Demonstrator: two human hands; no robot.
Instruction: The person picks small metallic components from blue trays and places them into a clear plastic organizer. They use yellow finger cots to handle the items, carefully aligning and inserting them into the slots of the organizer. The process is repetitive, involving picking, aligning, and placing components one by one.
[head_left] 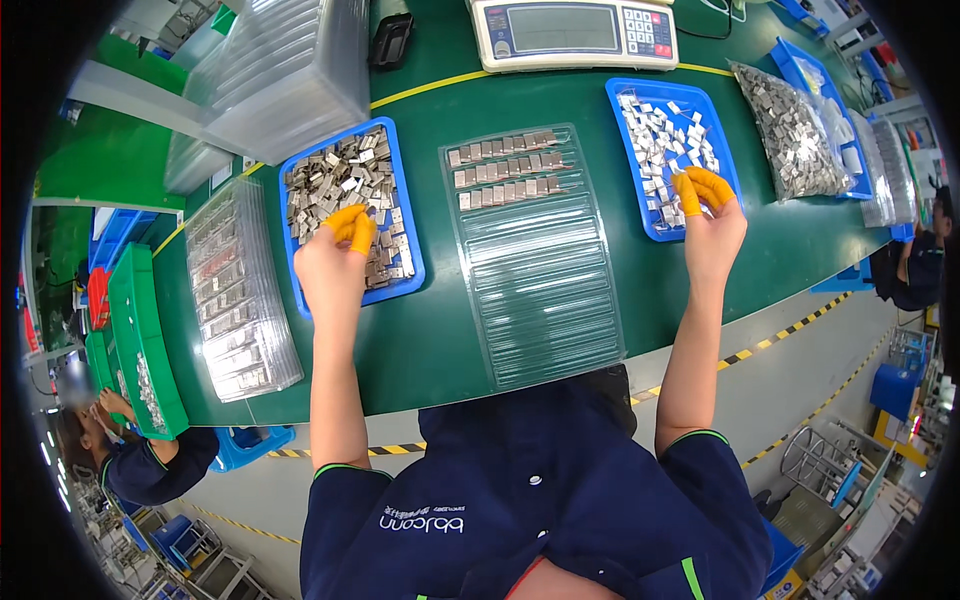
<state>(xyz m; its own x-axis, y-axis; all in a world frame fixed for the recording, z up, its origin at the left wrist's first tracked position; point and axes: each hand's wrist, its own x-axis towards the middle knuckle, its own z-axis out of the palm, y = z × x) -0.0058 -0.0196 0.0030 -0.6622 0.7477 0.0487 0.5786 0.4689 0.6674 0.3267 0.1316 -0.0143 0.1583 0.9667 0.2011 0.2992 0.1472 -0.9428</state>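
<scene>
My left hand (338, 252), yellow covers on its fingertips, is over a blue tray (417, 270) heaped with small silvery-grey metal blocks (325, 185). Its fingers are pinched together; whatever lies between them is too small to make out. Over a second blue tray (728, 150) my right hand (714, 212) pinches likewise, its fingertips among small white parts (655, 135) with thin leads; what it grips is unclear. Between the trays lies a clear ribbed plastic tray (540, 290). Three rows of small metal parts (508, 170) fill its far end.
Stacked clear trays holding parts (240, 290) lie at the left. Behind stand a tall pile of clear trays (290, 80), a small black tray (392, 40) and a white weighing scale (575, 35). A plastic bag of parts (795, 135) rests far right. Other people sit at both sides.
</scene>
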